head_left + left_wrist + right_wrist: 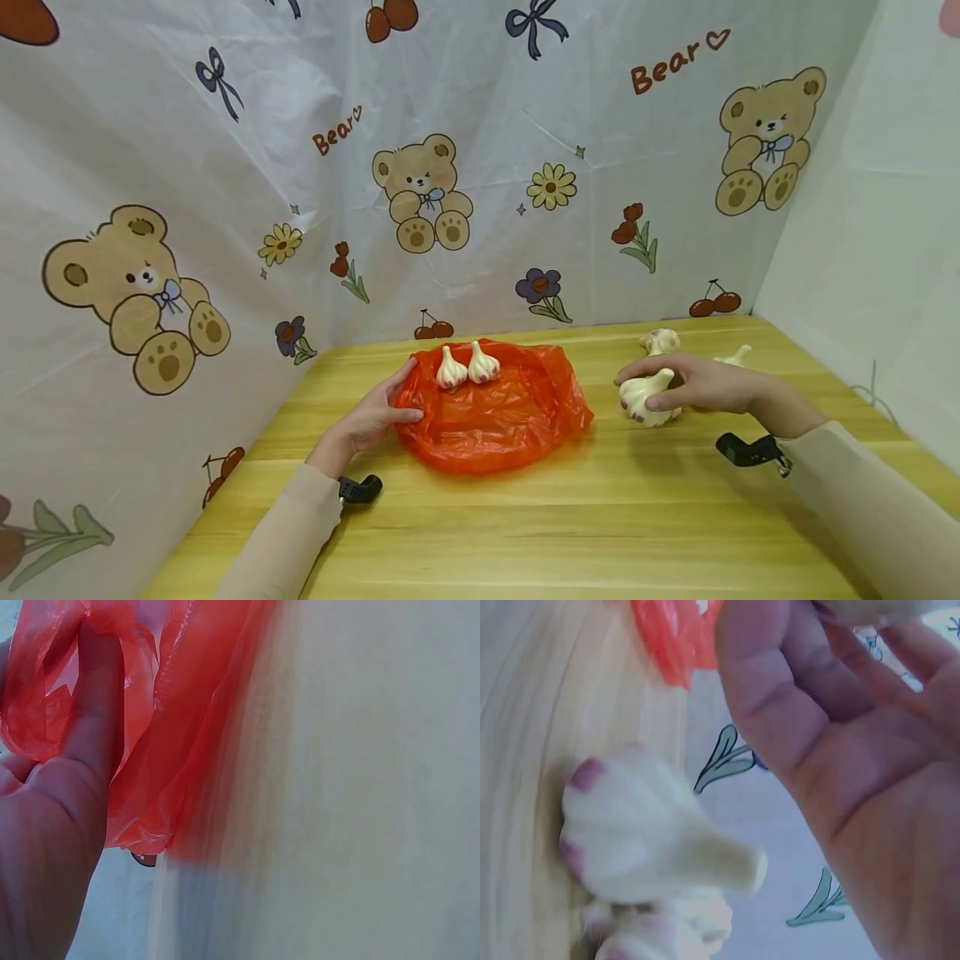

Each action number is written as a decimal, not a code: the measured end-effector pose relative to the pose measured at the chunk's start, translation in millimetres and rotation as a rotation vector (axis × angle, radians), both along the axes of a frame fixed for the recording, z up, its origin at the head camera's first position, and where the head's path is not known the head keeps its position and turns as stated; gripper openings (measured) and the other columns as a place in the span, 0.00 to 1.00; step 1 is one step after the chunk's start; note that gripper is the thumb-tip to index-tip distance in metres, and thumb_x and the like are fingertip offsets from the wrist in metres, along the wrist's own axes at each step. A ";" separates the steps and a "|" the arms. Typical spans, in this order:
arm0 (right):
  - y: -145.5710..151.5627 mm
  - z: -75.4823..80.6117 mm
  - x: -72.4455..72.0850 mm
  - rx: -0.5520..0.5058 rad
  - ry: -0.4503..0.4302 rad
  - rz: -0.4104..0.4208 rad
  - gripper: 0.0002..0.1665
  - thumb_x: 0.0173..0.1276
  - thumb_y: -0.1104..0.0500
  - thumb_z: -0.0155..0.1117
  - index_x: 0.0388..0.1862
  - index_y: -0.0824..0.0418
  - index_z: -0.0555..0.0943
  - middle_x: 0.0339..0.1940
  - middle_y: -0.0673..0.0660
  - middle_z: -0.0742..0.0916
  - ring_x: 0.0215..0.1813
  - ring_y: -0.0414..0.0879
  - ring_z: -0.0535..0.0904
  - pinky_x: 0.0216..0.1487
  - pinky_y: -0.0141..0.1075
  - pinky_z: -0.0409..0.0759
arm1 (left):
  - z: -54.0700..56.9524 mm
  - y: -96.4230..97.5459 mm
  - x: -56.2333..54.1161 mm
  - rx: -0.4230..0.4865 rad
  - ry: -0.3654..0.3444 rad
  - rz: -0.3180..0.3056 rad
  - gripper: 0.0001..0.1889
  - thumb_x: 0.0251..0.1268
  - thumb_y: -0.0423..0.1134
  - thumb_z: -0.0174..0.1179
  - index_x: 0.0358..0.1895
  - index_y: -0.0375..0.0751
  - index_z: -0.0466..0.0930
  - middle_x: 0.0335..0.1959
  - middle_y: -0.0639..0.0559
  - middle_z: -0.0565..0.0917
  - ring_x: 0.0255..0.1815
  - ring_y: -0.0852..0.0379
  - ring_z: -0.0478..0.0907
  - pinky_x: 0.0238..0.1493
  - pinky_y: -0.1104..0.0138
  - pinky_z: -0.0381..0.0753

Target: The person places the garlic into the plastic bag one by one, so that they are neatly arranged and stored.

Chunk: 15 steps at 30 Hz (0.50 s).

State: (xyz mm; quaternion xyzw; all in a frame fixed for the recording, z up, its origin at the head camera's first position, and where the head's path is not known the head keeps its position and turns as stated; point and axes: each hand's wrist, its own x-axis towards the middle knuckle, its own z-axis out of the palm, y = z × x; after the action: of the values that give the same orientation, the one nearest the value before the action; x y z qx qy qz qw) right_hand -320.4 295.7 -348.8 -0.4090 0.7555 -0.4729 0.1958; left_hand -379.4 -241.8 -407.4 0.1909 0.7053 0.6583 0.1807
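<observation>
A red plastic bag (487, 425) lies spread on the table with its mouth up. Two garlic bulbs, one left (452, 369) and one right (483, 363), sit in its far left part. My left hand (375, 414) grips the bag's left rim, thumb on the near side; the left wrist view shows fingers among the red folds (195, 712). To the right of the bag, my right hand (693, 382) holds another garlic bulb (647, 400) above the table. In the right wrist view only a sliver of that held bulb (877, 609) shows at the top.
Behind the right hand lie more garlic bulbs, one at the back (660, 340) and one partly hidden by the hand (737, 357). The wooden table (480, 533) meets a bear-patterned cloth (480, 292) at the back and a pale wall (862, 250) on the right.
</observation>
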 end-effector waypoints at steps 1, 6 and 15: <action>-2.6 1.8 -0.2 -0.012 -0.001 -0.003 0.25 0.78 0.69 0.55 0.72 0.66 0.70 0.56 0.57 0.86 0.52 0.43 0.85 0.50 0.37 0.89 | 0.8 0.3 -0.3 0.003 0.001 0.000 0.57 0.63 0.22 0.65 0.86 0.58 0.37 0.87 0.48 0.41 0.85 0.37 0.47 0.66 0.56 0.80; -15.8 8.5 -1.0 -0.015 0.012 -0.094 0.24 0.80 0.64 0.54 0.73 0.63 0.69 0.52 0.60 0.87 0.47 0.44 0.85 0.45 0.39 0.90 | 0.6 1.4 -1.4 -0.013 0.007 0.002 0.57 0.64 0.22 0.65 0.86 0.58 0.38 0.87 0.49 0.40 0.85 0.37 0.47 0.66 0.57 0.81; -48.1 15.6 -7.9 0.078 0.005 -0.348 0.25 0.79 0.48 0.60 0.69 0.54 0.76 0.50 0.60 0.85 0.42 0.50 0.82 0.41 0.39 0.87 | -1.1 0.7 0.4 0.009 0.006 -0.015 0.57 0.65 0.22 0.64 0.86 0.56 0.35 0.87 0.46 0.38 0.84 0.35 0.47 0.64 0.58 0.82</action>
State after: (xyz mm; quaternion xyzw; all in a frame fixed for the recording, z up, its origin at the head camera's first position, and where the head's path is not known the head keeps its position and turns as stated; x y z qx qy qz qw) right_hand -328.3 247.6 -333.2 -0.2653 0.8331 -0.4689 0.1250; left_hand -378.9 -241.1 -408.5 0.1991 0.7015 0.6595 0.1825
